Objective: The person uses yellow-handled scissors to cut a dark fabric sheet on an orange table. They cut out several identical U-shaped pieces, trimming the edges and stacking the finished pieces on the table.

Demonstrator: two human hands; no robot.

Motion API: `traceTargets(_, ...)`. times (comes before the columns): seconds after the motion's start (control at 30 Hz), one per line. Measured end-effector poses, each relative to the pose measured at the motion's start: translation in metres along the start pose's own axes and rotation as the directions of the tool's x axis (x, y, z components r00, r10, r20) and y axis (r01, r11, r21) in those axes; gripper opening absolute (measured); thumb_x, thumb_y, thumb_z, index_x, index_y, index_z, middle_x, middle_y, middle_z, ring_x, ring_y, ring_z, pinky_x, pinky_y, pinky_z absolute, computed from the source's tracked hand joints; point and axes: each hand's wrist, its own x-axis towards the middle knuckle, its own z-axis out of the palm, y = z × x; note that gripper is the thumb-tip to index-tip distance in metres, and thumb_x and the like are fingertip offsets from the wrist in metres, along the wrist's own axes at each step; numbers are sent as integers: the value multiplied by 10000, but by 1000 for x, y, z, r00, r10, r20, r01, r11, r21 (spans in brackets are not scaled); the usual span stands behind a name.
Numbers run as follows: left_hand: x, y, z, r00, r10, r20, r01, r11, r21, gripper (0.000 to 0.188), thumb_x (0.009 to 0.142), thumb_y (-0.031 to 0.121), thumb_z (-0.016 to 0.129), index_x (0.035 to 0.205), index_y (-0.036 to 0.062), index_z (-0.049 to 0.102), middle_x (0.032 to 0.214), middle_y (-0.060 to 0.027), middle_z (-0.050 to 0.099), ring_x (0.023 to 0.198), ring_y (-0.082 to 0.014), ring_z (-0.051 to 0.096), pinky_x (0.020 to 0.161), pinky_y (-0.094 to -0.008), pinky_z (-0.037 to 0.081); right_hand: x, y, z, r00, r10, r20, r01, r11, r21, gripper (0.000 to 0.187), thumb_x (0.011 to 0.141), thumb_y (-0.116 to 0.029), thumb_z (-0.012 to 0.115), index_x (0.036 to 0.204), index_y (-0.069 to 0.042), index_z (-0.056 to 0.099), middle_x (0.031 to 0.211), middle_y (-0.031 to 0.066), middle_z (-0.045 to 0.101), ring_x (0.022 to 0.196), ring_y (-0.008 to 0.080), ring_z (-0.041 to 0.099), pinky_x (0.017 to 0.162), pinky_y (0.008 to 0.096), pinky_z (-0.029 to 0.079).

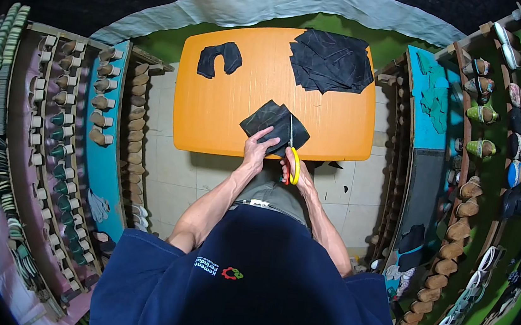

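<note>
A black sheet of fabric-like material point(277, 121) lies near the front edge of the orange table point(249, 88). My left hand point(255, 152) holds this piece by its near left part, with fingers laid across its top; the thumb is hard to see. In my right hand point(304, 177) are scissors with yellow handles point(295, 167). Their blades point away from me and lie over the right part of the black sheet. How far the blades are apart I cannot tell.
At the table's far right lies a pile of black cut pieces point(331, 62). A horseshoe-shaped black piece point(208, 63) rests far left. Racks of brown shoe lasts point(137, 113) stand on the left; more lasts and shoes point(458, 231) line the right. Dark scraps point(345, 188) dot the tiled floor.
</note>
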Motion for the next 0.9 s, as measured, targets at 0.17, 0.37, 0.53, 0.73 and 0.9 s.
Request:
traceTargets(0.17, 1, 0, -1, 1000, -1, -2, 1, 1000, 10, 569, 751, -66, 799, 1289, 12, 634, 1153, -137, 688, 986, -190, 670, 898, -282, 547, -4, -2, -1, 999, 36, -23, -36, 999, -4, 738, 847, -768, 573, 850, -31, 545, 594, -5, 463, 456, 100, 474, 423, 258, 408)
traceTargets(0.37, -3, 9, 0, 999, -34, 16, 33, 999, 18, 592, 767, -72, 777, 1326, 19, 604, 1159, -147, 686, 989, -209, 683, 887, -313, 571, -8, -1, -5, 998, 57, -25, -58, 998, -5, 722, 840, -765, 585, 808, -46, 528, 582, -7, 452, 446, 96, 459, 397, 258, 386)
traceTargets(0.53, 2, 13, -5, 997, -58, 44, 57, 998, 25, 615, 755, -91, 754, 1338, 29, 599, 1128, -149, 697, 958, -219, 697, 865, -334, 584, -14, -4, -5, 998, 57, -41, -58, 998, -8, 712, 833, -760, 603, 790, -55, 518, 575, -7, 448, 436, 94, 449, 386, 254, 379)
traceTargets(0.73, 15, 17, -14, 999, 14, 47, -12, 999, -34, 597, 764, -123, 712, 1330, 38, 607, 1116, -152, 698, 944, -207, 696, 854, -333, 585, -23, -10, 1, 999, 31, -36, -31, 999, 10, 676, 840, -725, 632, 771, -62, 518, 572, -2, 465, 430, 92, 460, 383, 245, 385)
traceTargets(0.9, 23, -11, -29, 964, -2, -264, -77, 955, -288, 480, 872, -43, 650, 1320, 127, 621, 1084, -118, 698, 1045, -189, 650, 852, -269, 532, -22, -3, 14, 1000, 8, -24, -8, 1000, 14, 662, 842, -713, 643, 765, -66, 525, 573, -3, 477, 431, 89, 472, 384, 243, 398)
